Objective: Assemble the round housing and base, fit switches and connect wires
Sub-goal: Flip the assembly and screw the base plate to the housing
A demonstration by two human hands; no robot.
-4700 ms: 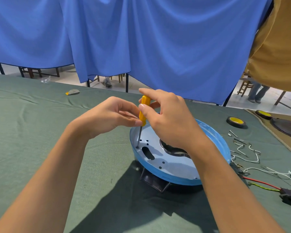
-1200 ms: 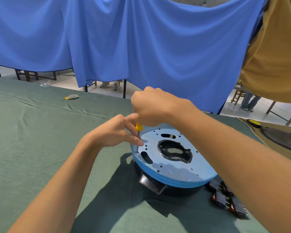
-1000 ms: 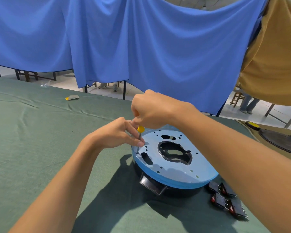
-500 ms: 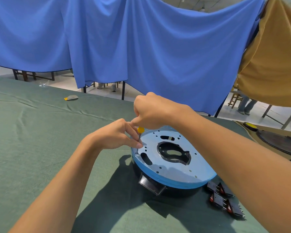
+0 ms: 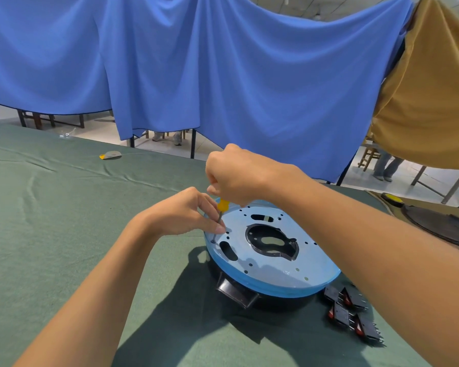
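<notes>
A round base plate (image 5: 270, 263) under blue film sits on top of a black housing (image 5: 239, 295) on the green table cloth. My right hand (image 5: 236, 176) grips the yellow handle of a screwdriver (image 5: 221, 211) that stands upright, its tip at a hole on the plate's left edge. My left hand (image 5: 186, 213) pinches the screwdriver's metal shaft just above the plate. Several black rocker switches (image 5: 351, 311) with red marks lie on the cloth right of the housing, partly under my right forearm.
A second dark round part (image 5: 445, 226) and a yellow tape roll (image 5: 392, 199) lie at the far right. A small yellow-and-grey scrap (image 5: 110, 155) lies far left on the cloth. Blue and ochre curtains hang behind the table; a person's legs show beyond.
My right hand shifted from a fingertip hold to a fist over the handle top. The view moved left, so the wires are hidden. Over the last second both hands stay at the same hole.
</notes>
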